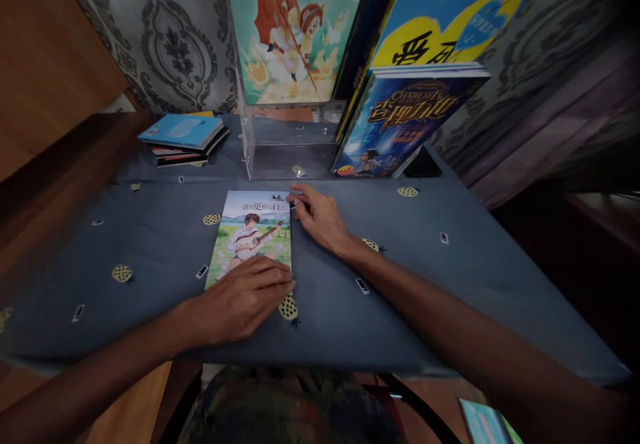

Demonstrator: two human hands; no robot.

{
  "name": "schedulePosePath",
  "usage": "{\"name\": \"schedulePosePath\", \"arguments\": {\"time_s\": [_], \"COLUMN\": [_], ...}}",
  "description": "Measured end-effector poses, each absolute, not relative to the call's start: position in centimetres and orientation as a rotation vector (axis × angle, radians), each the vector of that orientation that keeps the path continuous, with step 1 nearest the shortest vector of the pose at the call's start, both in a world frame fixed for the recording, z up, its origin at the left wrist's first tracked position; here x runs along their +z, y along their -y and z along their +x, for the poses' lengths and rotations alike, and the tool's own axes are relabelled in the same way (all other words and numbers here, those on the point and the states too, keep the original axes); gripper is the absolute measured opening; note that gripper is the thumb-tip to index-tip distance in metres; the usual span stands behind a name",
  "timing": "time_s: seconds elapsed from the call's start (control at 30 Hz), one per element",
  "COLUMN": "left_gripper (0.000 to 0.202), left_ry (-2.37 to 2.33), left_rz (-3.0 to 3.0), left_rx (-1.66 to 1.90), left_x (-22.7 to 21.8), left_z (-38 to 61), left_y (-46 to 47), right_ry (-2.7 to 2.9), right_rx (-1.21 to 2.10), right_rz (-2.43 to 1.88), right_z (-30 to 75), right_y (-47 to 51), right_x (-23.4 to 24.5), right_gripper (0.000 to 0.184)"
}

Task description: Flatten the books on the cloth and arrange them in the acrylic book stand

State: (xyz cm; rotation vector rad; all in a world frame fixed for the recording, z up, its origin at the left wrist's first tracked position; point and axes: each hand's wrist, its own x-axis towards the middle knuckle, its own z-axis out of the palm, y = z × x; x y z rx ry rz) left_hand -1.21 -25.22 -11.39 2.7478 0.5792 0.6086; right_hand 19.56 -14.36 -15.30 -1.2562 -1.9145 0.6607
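Bkgd: grey damask-print curtain (pixel 183 51); bench (pixel 160 244) under dark-blue pineapple-print cloth. The thin paperback w/ pastel guitar-player cover (pixel 255 231) lies flat on it, in front of the clear acrylic rack (pixel 293 157). My left hand (pixel 250 297) is palm-down across the paperback's lower part, fingers nearly together, no grip that I can see. My right hand (pixel 323 217) is loosely half-open by the top-right corner, nothing held; can't tell if fingertips touch. Risk, I'd say: left pressing hard while right tugs could crease the cover or ruck the cloth. A careless fwd shove could bump the rack or the glossy dark-blue book (pixel 395 124), b/c both stand near.
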Motion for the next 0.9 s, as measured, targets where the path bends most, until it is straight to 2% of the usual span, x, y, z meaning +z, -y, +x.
{"name": "schedulePosePath", "arguments": {"time_s": [0.13, 0.37, 0.67, 0.9], "left_gripper": [0.03, 0.042, 0.03, 0.035], "left_ry": [-0.69, -1.289, -1.063, -0.957], "left_rz": [2.767, 2.698, 2.714, 2.702], "left_rx": [0.58, 0.655, 0.775, 0.681], "left_x": [-11.8, -13.2, -12.8, -11.2], "left_z": [-3.1, -9.4, -11.3, -11.6], "left_y": [22.6, 15.3, 21.8, 26.9], "right_ry": [1.922, 1.928, 1.959, 1.963], "right_rx": [0.638, 0.642, 0.58, 0.551], "right_rz": [-1.256, -1.257, -1.267, -1.264], "right_z": [19.6, 19.7, 19.5, 19.3], "right_y": [14.3, 14.2, 14.3, 14.2], "right_x": [-15.3, -15.5, -15.3, -15.5], "right_gripper": [0.035, 0.032, 0.032, 0.03]}}
